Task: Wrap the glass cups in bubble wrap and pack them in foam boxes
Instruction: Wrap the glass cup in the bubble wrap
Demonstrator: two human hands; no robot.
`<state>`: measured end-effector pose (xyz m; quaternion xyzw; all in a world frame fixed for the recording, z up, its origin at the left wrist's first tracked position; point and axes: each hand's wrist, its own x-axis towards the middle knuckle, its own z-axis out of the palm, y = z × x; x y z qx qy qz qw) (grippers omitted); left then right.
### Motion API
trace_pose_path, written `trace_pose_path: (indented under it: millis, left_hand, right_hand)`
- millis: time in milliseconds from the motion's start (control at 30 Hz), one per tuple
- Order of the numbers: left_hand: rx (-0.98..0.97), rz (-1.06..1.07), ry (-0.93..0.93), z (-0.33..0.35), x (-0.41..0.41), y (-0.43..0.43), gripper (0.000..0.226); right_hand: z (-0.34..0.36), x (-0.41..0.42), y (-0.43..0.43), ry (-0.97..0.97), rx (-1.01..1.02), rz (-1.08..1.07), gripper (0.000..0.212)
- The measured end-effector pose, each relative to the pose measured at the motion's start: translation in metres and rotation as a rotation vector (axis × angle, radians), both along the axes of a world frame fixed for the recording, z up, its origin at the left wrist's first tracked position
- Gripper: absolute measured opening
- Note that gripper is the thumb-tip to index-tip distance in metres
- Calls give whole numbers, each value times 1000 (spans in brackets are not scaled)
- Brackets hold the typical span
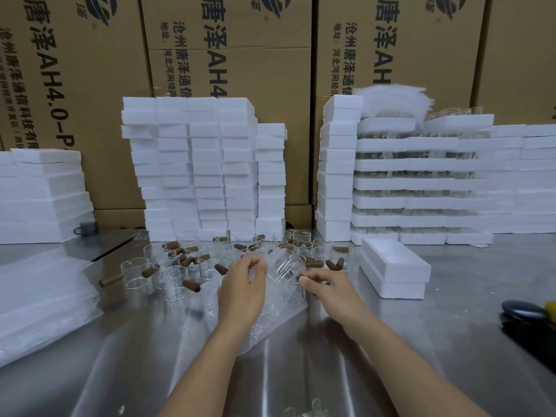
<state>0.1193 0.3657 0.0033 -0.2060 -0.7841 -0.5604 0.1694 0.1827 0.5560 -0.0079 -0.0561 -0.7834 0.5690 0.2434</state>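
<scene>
A steel bench [391,341] stands before printed cardboard cartons [240,70] and tall stacks of white foam boxes [198,170]. Clear cylindrical loose glass cups [171,276] with brown stub handles crowd the space just behind the hands. A foam box [394,266] sits at right and a pile of bubble wrap [39,296] at left. The glass cup [282,266] is tilted above a crinkled bubble wrap sheet [270,314]. The left hand [243,284] curls its fingers round the cup's side, and the right hand [328,287] pinches its handle.

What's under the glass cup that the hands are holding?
Bubble wrap lies under the glass cup, spread on the metal table. The left hand and right hand hold the cup. The wrap hides the table right beneath it.
</scene>
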Motion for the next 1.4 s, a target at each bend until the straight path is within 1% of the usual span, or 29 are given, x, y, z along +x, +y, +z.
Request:
trace_pose_path:
  millis: [100,233,367,567,767,933,1000,1100,1200,1300,1400]
  left_hand:
    - [-15,34,16,0,0,-1,15]
    - [-46,105,3,1,-1,-2,22]
    - [-65,138,-10,3,0,-3,29]
    - [-49,146,-26,1,0,-2,37]
    - [-60,164,-14,1,-1,-1,40]
    - [-31,174,-41,1,-1,-1,40]
    - [12,167,-47,2,-1,-1,40]
    - [99,155,-26,2,0,-2,38]
    - [129,144,8,3,-1,-4,33]
    - [124,137,13,2,-2,-4,25]
    - [128,110,14,1,-3,-3,19]
  right_hand:
    - [-2,-3,2,0,-25,-5,12]
    - [-2,-4,4,33,-6,-89,5]
    - [-3,-6,5,63,55,-167,4]
    - [-5,-9,10,64,240,-268,3]
    - [-8,-8,9,80,334,-260,10]
    - [-5,-4,8,108,339,-255,10]
    - [-4,-3,8,121,348,-250,12]
    - [-3,0,8,125,369,-261,14]
    - [-1,2,6,130,383,-254,14]
    - [2,2,1,162,295,-190,10]
    - [6,4,-2,106,196,-98,8]
